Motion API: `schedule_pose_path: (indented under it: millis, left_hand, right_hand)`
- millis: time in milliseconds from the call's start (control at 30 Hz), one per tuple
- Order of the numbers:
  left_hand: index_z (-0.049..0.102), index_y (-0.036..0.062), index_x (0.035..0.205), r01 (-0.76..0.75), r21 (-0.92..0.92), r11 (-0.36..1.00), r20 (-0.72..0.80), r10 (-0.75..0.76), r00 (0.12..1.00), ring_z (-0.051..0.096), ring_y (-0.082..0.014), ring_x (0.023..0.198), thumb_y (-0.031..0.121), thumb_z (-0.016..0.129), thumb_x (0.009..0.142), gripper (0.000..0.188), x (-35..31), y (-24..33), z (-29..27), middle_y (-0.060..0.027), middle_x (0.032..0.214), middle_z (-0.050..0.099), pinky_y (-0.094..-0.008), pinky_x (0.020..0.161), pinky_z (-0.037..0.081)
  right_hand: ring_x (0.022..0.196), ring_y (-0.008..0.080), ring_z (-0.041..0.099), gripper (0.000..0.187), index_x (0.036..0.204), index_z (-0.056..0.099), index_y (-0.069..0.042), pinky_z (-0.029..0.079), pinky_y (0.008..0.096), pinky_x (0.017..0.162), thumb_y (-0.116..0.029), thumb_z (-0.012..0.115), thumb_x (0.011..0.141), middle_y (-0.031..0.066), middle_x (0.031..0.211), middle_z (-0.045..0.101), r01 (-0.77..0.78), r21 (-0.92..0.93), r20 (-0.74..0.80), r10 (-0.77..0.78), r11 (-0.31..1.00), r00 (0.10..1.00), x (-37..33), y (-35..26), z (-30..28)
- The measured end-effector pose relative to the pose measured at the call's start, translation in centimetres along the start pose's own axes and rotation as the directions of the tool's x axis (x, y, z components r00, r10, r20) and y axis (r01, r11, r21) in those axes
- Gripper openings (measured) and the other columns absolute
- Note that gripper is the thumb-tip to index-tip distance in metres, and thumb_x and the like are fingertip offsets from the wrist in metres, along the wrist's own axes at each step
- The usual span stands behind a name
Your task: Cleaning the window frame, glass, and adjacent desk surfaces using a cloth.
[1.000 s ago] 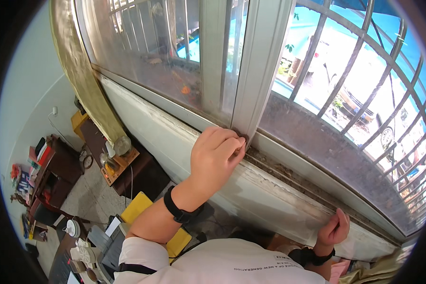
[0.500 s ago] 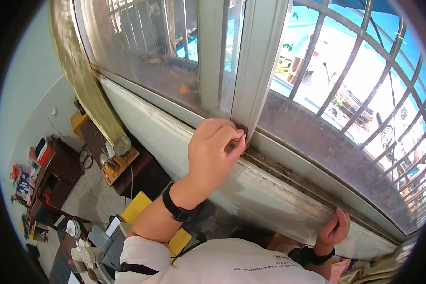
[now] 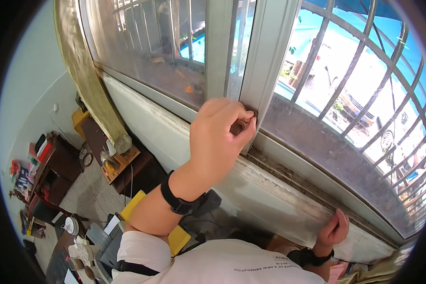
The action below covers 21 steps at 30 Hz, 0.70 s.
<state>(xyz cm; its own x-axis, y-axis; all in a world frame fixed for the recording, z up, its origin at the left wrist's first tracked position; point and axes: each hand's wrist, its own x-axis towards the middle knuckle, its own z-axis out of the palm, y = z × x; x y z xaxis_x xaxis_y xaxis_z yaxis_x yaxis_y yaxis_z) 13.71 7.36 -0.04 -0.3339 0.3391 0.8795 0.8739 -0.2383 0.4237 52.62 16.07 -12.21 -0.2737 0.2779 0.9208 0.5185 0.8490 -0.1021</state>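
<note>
My left hand (image 3: 217, 135) is in front of the foot of the upright window frame (image 3: 265, 61). Thumb and forefinger press together in a pinch beside a dark patch on the frame; whatever is between the tips is too small to make out. Just below them runs the dirty sliding track (image 3: 288, 171) of the window, with grit lying in it. My right hand (image 3: 333, 229) rests at the sill (image 3: 279, 196) on the right, fingers loosely curled, with nothing visible in them. A black strap circles each wrist.
Metal bars (image 3: 350, 71) stand outside the glass. A gold curtain (image 3: 83, 61) hangs at the left, its lower end by a glass jar (image 3: 123, 144) on a brown cabinet. A yellow object (image 3: 179, 240), cables and a cluttered desk lie below left.
My left hand has shifted slightly up and to the right along the window frame, still pinched. The view has moved a little. My right hand stays at the sill.
</note>
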Motion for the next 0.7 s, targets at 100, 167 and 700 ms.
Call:
schedule_pose_path:
  millis: [100,167,700]
  left_hand:
    - [0.071,0.0039,0.083,-0.053,0.078,0.996,0.091,0.046,0.995,0.067,-0.0267,0.082,0.001,0.085,0.076,0.016,-1.0,-0.8,-0.2,-0.0079,0.087,0.072,-0.0344,0.070,0.054]
    - [0.071,0.0040,0.083,-0.011,0.041,0.999,0.089,0.007,0.996,0.067,-0.0268,0.082,0.000,0.085,0.076,0.017,-3.2,-1.5,0.4,-0.0080,0.087,0.072,-0.0346,0.069,0.054]
    - [0.069,0.0050,0.085,-0.115,-0.021,0.993,-0.003,0.115,0.993,0.065,-0.0287,0.082,-0.004,0.086,0.072,0.023,-5.0,-1.9,1.8,-0.0078,0.088,0.071,-0.0371,0.071,0.054]
  right_hand:
    - [0.059,0.0256,0.051,0.025,0.117,0.068,0.005,0.040,0.0361,0.055,0.006,0.053,0.096,0.0105,0.070,0.056,0.002,-0.011,-0.012,-0.002,1.000,1.000,0.0,0.1,0.0]
    - [0.059,0.0255,0.051,0.025,0.116,0.068,0.005,0.040,0.0360,0.055,0.006,0.053,0.096,0.0105,0.070,0.056,0.003,-0.021,-0.018,-0.004,1.000,1.000,0.0,0.1,0.1]
    - [0.061,0.0217,0.049,0.023,0.111,0.070,0.006,0.039,0.0320,0.057,0.011,0.053,0.096,0.0110,0.072,0.055,-0.011,-0.008,-0.018,0.011,1.000,1.000,0.5,-0.4,0.2]
